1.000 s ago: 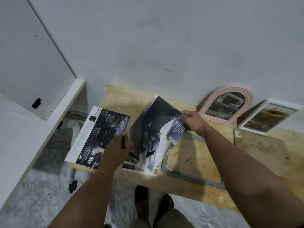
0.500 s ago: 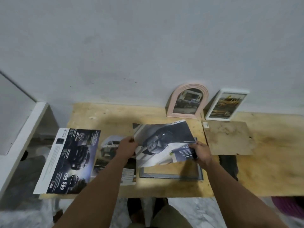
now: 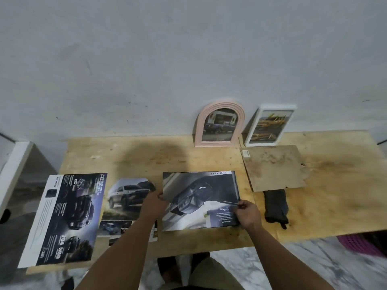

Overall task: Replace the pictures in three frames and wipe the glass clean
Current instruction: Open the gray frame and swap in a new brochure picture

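The dark car page (image 3: 200, 200), which one second ago stood folded up in the air between the two hands, now lies flat near the front edge of the surface (image 3: 146, 158), about in its middle. The left hand (image 3: 154, 203) pinches its left edge with curled fingers, and the right hand (image 3: 247, 212) pinches its lower right corner together with a thin dark tool, maybe a pen, that I cannot read well. The grey frame that lay open on the surface half a second ago is now hidden; I think the page was put down over it to try the size or to mark it for cutting.

The arched pink frame (image 3: 219, 124) and the white frame (image 3: 270, 125) lean on the wall at the back edge, each already with a picture inside. The brown backing board (image 3: 274, 167) lies just in front of them, and the dark cloth (image 3: 274, 206) lies at its front side, not yet in use. So two frames seem ready, and the third one waits for its picture, its backing and the wiping.
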A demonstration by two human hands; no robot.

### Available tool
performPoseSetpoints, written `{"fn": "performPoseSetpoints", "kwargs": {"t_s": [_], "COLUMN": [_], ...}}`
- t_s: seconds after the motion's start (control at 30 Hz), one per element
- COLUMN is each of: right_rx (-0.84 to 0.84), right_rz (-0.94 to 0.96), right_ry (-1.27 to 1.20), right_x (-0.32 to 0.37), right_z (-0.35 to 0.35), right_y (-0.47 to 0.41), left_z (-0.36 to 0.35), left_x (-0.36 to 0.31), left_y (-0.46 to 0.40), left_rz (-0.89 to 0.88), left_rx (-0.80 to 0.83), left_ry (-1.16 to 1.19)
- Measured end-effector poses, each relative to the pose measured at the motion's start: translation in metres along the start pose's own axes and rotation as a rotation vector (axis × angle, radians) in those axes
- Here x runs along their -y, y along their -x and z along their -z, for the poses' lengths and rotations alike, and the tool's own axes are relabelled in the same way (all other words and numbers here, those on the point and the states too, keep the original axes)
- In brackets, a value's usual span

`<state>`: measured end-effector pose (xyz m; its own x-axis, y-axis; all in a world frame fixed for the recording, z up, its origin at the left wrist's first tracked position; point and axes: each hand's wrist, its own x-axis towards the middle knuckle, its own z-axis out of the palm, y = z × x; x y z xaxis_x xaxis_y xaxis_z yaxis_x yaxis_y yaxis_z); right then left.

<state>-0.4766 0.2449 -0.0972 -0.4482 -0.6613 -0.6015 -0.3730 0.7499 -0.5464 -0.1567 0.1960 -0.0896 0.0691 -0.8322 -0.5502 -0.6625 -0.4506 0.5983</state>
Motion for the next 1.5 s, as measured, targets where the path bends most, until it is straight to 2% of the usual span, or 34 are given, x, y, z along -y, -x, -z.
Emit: {"fn": "performPoseSetpoints", "kwargs": {"t_s": [0.23,0.6,0.7,0.8,1.03,1.13,1.27,1.5], "right_rx": [-0.051,-0.011,-0.061,-0.096,0.098,0.173,0.168,0.122], "right_rz": [0.051,0.167,0.222,0.356,0.681,0.665,0.63,0.64], "right_ry": [0.109,0.137,0.346,0.54,0.891,0.985,1.031,0.919], "right_x": [-0.004,-0.009,-0.006,0.0,0.039,0.045,0.045,0.035], "right_z": [0.011,0.015,0.016,0.012,-0.016,-0.027,-0.03,-0.013], "right_y": [-0.003,-0.003,-0.002,-0.005,-0.026,-0.035,-0.04,-0.037], "left_z": [-0.008,-0.016,-0.019,-0.021,-0.029,-0.033,-0.038,-0.034], "left_x": [-0.002,-0.002,-0.002,-0.005,-0.012,-0.014,-0.014,-0.012], "left_y": [0.007,0.011,0.012,0.009,-0.02,-0.026,-0.03,-0.022], "left_rz": [0.03,0.052,0.024,-0.081,-0.292,-0.327,-0.317,-0.293], "left_rx": [0.025,-0.026,-0.071,-0.092,0.057,0.073,0.09,0.082], "left_ry": [-0.05,-0.11,-0.256,-0.408,-0.709,-0.793,-0.827,-0.847]}}
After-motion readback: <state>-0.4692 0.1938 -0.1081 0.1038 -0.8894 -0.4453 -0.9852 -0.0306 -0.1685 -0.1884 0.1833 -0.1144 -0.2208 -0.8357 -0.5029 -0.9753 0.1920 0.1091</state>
